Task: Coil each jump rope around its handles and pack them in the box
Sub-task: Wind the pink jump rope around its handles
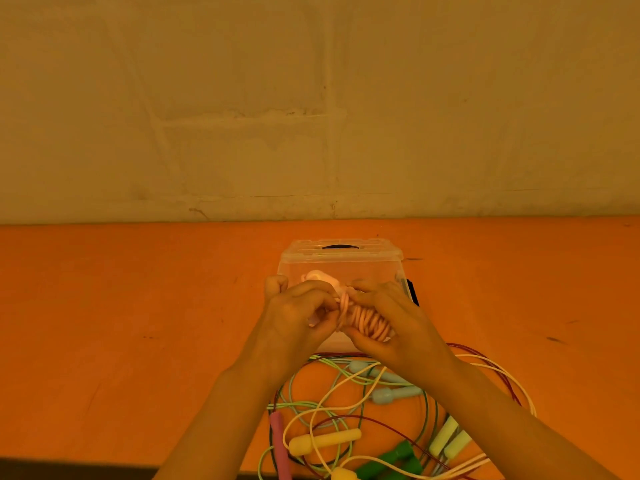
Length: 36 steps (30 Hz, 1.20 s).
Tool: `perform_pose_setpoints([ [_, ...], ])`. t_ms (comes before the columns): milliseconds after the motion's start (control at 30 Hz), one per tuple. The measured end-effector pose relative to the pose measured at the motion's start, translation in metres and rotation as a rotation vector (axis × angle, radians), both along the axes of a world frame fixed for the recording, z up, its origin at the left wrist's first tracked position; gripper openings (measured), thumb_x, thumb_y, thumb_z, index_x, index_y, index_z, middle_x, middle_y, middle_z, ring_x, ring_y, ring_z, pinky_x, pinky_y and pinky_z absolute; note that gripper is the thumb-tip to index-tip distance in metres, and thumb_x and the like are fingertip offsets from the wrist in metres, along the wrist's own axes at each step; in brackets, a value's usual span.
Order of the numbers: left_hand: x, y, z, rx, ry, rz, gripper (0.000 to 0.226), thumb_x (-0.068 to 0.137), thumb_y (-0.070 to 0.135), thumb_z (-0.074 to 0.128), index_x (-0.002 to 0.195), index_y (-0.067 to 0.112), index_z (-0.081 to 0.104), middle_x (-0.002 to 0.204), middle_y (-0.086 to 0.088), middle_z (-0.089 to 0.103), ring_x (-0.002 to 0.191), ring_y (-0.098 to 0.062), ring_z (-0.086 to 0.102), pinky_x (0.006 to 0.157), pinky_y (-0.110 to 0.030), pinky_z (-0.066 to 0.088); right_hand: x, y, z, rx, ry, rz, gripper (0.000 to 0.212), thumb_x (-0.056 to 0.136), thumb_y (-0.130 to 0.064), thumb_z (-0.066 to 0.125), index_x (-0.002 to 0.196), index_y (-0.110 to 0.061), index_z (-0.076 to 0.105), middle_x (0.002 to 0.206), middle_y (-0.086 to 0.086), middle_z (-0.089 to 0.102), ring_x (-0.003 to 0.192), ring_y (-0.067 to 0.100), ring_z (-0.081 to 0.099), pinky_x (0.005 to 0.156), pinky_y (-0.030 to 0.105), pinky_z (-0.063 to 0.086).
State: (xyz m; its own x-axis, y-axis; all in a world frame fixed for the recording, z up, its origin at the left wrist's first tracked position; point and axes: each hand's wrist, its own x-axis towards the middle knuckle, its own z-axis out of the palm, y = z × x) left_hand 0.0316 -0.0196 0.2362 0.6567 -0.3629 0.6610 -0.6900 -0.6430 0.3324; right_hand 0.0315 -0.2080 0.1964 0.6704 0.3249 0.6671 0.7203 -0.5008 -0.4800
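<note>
Ropes [349, 407] lie tangled on the near edge of the orange worktop [121, 306], their handles mixed among the loops: a pink handle [280, 445], yellow handles [323, 441], green handles [394, 460], pale green handles [448, 439] and light blue handles [391, 393]. Just beyond the tangle both hands are raised together over the worktop. The right hand [391, 320] grasps a pink jump rope [367, 322] already wound in tight coils round its handles, fingers curled under the bundle. The left hand [294, 317] pinches the rope's loose end at the bundle's left end. Directly behind the hands stands a clear plastic box [341, 263], with something pale pink inside it. Farther back is a bare wall [311, 98].
</note>
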Motion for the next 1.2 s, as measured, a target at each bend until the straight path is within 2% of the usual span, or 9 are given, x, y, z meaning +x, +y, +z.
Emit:
perform_pose_setpoints([
  [300, -0.002, -0.006, -0.003, -0.039, 0.066, 0.084, 0.017, 0.075, 0.041, 0.058, 0.072, 0.025, 0.062, 0.078, 0.013, 0.067, 0.071, 0.002, 0.055, 0.091, -0.014, 0.015, 0.001, -0.002, -0.001, -0.011, -0.006, -0.01, 0.047, 0.082, -0.036, 0.066, 0.123, -0.02, 0.05, 0.127, 0.005, 0.057, 0.117, 0.014, 0.051, 0.096, 0.022, 0.042],
  [433, -0.003, -0.007, -0.006, -0.1, 0.144, 0.123, 0.016, 0.07, 0.044, 0.062, 0.072, 0.028, 0.061, 0.069, 0.016, 0.059, 0.065, 0.011, 0.047, 0.088, -0.012, 0.015, 0.0, -0.003, -0.002, -0.016, -0.001, -0.003, 0.047, 0.082, -0.036, 0.066, 0.124, -0.021, 0.049, 0.128, 0.004, 0.056, 0.118, 0.014, 0.05, 0.097, 0.023, 0.042],
  [533, -0.004, -0.009, -0.002, -0.135, 0.202, 0.155, 0.011, 0.067, 0.029, 0.071, 0.071, 0.031, 0.061, 0.066, 0.019, 0.058, 0.067, 0.012, 0.05, 0.086, -0.012, 0.017, 0.001, -0.004, -0.002, -0.024, -0.003, -0.003, 0.048, 0.082, -0.035, 0.067, 0.125, -0.021, 0.05, 0.128, 0.004, 0.056, 0.118, 0.014, 0.05, 0.097, 0.023, 0.041],
  [667, -0.01, -0.007, 0.008, -0.153, 0.342, 0.189, 0.045, 0.072, 0.009, 0.076, 0.079, 0.042, 0.047, 0.073, 0.019, 0.063, 0.071, 0.005, 0.057, 0.086, -0.002, 0.011, -0.001, -0.002, -0.002, -0.049, -0.021, -0.001, 0.047, 0.084, -0.036, 0.065, 0.125, -0.021, 0.05, 0.128, 0.002, 0.055, 0.117, 0.013, 0.05, 0.098, 0.017, 0.038],
  [833, -0.011, -0.007, 0.011, 0.003, 0.267, 0.191, 0.039, 0.07, 0.009, 0.08, 0.087, 0.043, 0.067, 0.072, 0.033, 0.052, 0.073, 0.018, 0.044, 0.072, -0.022, 0.011, -0.001, -0.001, 0.0, -0.051, -0.035, 0.004, 0.049, 0.084, -0.035, 0.064, 0.128, -0.022, 0.048, 0.129, -0.004, 0.049, 0.116, 0.011, 0.048, 0.097, 0.015, 0.036],
  [933, -0.01, -0.008, 0.01, -0.032, 0.219, 0.228, 0.033, 0.065, 0.008, 0.083, 0.079, 0.036, 0.073, 0.068, 0.034, 0.048, 0.072, 0.01, 0.044, 0.065, -0.025, 0.009, 0.0, -0.002, 0.0, -0.053, -0.048, -0.01, 0.048, 0.084, -0.036, 0.064, 0.127, -0.021, 0.048, 0.129, 0.0, 0.052, 0.116, 0.014, 0.049, 0.098, 0.016, 0.036],
  [1000, -0.01, -0.009, 0.009, -0.034, 0.151, 0.239, 0.03, 0.062, 0.008, 0.085, 0.073, 0.033, 0.072, 0.069, 0.029, 0.05, 0.073, -0.001, 0.05, 0.072, -0.023, 0.014, 0.0, -0.003, 0.0, -0.059, -0.053, -0.022, 0.047, 0.084, -0.037, 0.064, 0.126, -0.02, 0.049, 0.129, 0.002, 0.053, 0.117, 0.015, 0.05, 0.098, 0.019, 0.038],
  [1100, -0.01, -0.007, 0.009, 0.006, 0.073, 0.238, 0.019, 0.067, 0.019, 0.079, 0.072, 0.034, 0.068, 0.083, 0.026, 0.056, 0.094, -0.007, 0.046, 0.079, -0.027, 0.015, 0.0, -0.004, 0.0, -0.055, -0.061, -0.023, 0.046, 0.085, -0.038, 0.063, 0.125, -0.019, 0.049, 0.129, 0.002, 0.053, 0.116, 0.015, 0.051, 0.097, 0.019, 0.039],
  [1200, -0.007, 0.001, 0.007, 0.123, 0.072, 0.234, 0.01, 0.073, 0.031, 0.068, 0.08, 0.038, 0.066, 0.123, 0.013, 0.052, 0.123, -0.018, 0.04, 0.079, -0.034, 0.015, -0.001, -0.003, -0.002, -0.06, -0.076, -0.008, 0.046, 0.086, -0.037, 0.062, 0.127, -0.02, 0.048, 0.131, -0.002, 0.049, 0.116, 0.014, 0.051, 0.097, 0.019, 0.04],
])
